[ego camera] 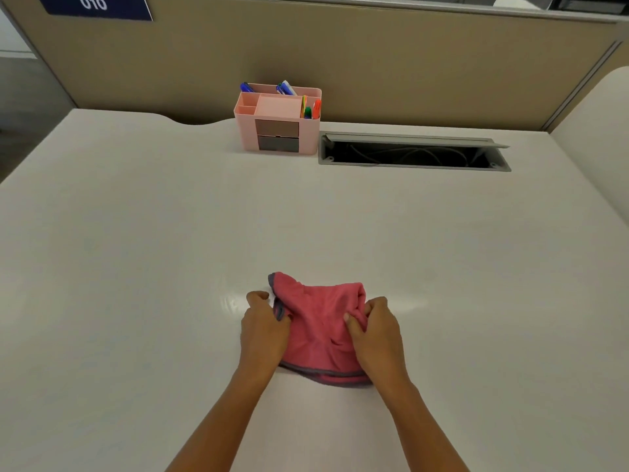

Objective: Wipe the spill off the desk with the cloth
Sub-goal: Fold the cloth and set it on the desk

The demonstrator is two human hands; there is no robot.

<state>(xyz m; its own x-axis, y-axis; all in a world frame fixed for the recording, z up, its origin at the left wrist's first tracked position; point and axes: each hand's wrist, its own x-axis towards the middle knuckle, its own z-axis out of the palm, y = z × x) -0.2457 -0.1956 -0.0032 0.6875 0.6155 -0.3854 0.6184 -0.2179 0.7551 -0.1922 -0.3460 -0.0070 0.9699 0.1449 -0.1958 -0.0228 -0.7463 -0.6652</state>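
A crumpled pink terry cloth with grey edging (320,330) lay bunched on the white desk (136,267), well in front of the pink organiser (277,126).

A dark blue sign (97,6) on the partition (374,63) reads "010".

Your left hand (263,330) and right hand (376,330) each pinch the bunched pink cloth (320,330) near the counter's (136,267) front edge.

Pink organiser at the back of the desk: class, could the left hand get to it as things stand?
Probably yes: bare desk lies between the left hand and the pink organiser, but that hand now grips the cloth.
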